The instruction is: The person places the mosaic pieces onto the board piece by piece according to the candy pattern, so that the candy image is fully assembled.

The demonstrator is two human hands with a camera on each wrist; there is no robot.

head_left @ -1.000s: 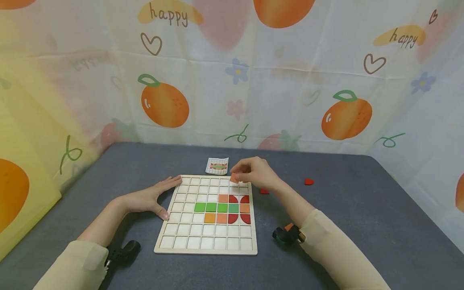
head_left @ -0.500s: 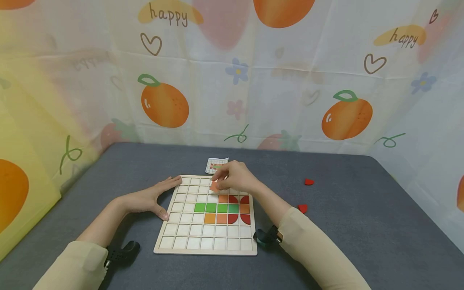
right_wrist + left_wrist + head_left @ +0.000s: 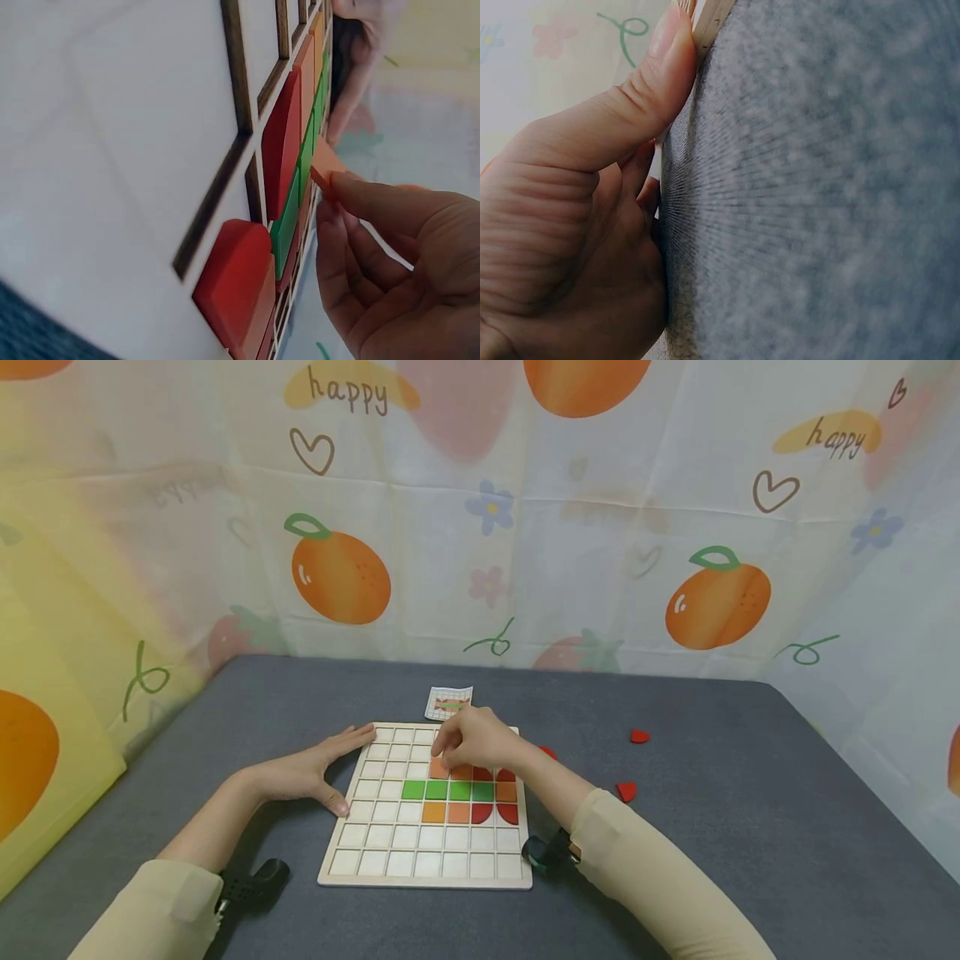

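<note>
At the far left, a yellow stretch of cloth printed with oranges hangs beside the grey table. A pale sleeve comes in from the lower left, with a black device at its wrist. The left hand lies along the left side of the wooden board, its fingers stretched out to the far corner and the thumb touching the edge lower down; it rests against the board without clasping it.

On the board, three green squares run in a line, followed by a teal square and an orange square. In the row nearer the person sit an amber square, a salmon square and two curved red pieces.

Just above the line of green squares, the right hand pinches an orange tile between thumb and fingers. The tile is tilted in the right wrist view; whether it touches the board is unclear. A small printed card lies beyond the board's far edge.

Farther right, past the right forearm, two loose red pieces lie apart on the table.
</note>
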